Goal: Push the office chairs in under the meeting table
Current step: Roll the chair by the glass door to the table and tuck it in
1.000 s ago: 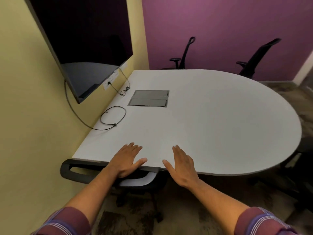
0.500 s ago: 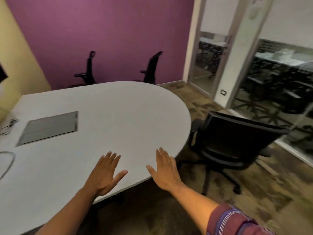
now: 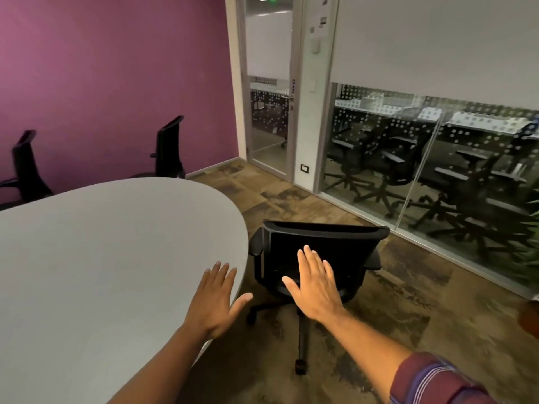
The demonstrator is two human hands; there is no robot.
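Observation:
A black office chair (image 3: 344, 243) stands on the carpet just off the rounded right end of the grey meeting table (image 3: 102, 258), its backrest towards me and its seat out from under the top. My right hand (image 3: 315, 284) is held flat in the air, fingers spread, between me and the backrest, empty. My left hand (image 3: 217, 301) hovers open over the table's edge, also empty. Two more black chairs (image 3: 169, 150) (image 3: 26, 167) stand at the table's far side against the purple wall.
A glass partition (image 3: 437, 158) runs along the right, with several chairs visible behind it. A glass door (image 3: 269, 83) stands at the far corner. Patterned brown carpet (image 3: 408, 287) lies between the table end and the glass.
My view has swung right, from the table's left side and wall screen to its rounded end. The black chair now fills the centre, and both open hands have moved towards it.

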